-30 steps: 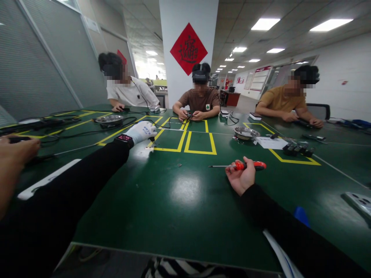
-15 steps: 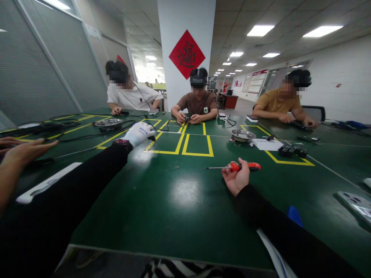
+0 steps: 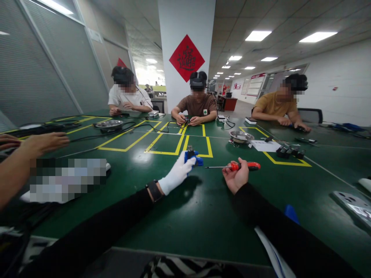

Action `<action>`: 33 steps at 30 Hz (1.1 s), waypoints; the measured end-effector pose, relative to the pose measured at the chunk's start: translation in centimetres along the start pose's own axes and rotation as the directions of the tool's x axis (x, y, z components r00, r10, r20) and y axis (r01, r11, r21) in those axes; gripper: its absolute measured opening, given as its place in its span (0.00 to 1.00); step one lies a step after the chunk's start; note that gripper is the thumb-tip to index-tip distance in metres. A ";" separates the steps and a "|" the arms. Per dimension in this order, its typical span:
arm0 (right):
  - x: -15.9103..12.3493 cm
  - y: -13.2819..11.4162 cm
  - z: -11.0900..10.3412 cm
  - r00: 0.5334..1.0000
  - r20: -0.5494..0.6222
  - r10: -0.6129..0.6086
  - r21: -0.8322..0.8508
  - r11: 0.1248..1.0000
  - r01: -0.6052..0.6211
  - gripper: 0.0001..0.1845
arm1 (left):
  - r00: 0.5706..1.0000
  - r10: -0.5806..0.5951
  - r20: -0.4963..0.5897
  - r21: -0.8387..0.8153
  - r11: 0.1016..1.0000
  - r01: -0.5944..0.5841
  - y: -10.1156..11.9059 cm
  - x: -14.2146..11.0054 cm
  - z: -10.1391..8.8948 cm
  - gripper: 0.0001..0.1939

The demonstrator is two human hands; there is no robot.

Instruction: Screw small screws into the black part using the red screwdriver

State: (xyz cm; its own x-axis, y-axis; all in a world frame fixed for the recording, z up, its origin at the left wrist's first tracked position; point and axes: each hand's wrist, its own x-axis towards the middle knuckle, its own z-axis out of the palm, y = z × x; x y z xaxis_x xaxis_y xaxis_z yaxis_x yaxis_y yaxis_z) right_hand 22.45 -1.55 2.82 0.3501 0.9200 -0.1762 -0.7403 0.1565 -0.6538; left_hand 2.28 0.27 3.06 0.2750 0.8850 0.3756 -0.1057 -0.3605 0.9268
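My left hand (image 3: 178, 173), in a white glove, is raised over the table and closed round a small blue and black part (image 3: 193, 157). A black and metal end sticks up from this part; its exact kind I cannot make out. To the right, my bare right hand (image 3: 237, 178) grips a screwdriver (image 3: 236, 166) with a red and black handle. The screwdriver's shaft points left, toward the blue part, and its tip is apart from it.
A metal bowl (image 3: 242, 136), a white paper (image 3: 265, 145) and several black parts (image 3: 290, 150) are at right on the green table (image 3: 162, 227). A phone (image 3: 352, 208) lies nearer. Another person's hand (image 3: 43, 143) reaches in at left. Three co-workers sit opposite. Cables lie at left.
My left hand has come back from the taped area at far left to the middle, and the blue and black part now shows in it. My right hand and the screwdriver have hardly moved.
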 end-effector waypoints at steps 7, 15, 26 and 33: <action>0.1 -0.1 0.0 0.999 -0.014 -0.029 -0.018 0.999 0.028 0.13 | 0.991 -0.134 0.031 0.560 0.823 0.094 -1.1 -2.1 1.4 0.14; 0.2 -0.1 -0.1 0.999 -0.028 -0.020 -0.026 0.999 0.020 0.12 | 0.987 -0.016 0.163 0.819 0.559 -0.126 -1.6 -1.7 -0.4 0.31; -0.2 0.6 0.0 0.992 -0.037 -0.120 -0.079 0.990 0.116 0.19 | 0.974 0.137 0.181 0.778 0.585 -0.227 -1.0 -1.8 -0.5 0.39; -0.1 0.6 0.1 0.976 -0.031 -0.217 -0.239 0.949 0.204 0.23 | 0.978 0.120 0.171 0.704 0.679 -0.207 -0.5 -1.4 -1.2 0.41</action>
State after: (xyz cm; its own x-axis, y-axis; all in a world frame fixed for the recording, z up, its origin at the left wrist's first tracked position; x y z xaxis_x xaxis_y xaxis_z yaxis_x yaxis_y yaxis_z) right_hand 21.92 -1.50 2.54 0.5203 0.8524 -0.0525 -0.4941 0.2504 -0.8326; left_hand 0.85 -0.44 2.05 0.4193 0.7718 0.4780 0.5442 -0.6351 0.5482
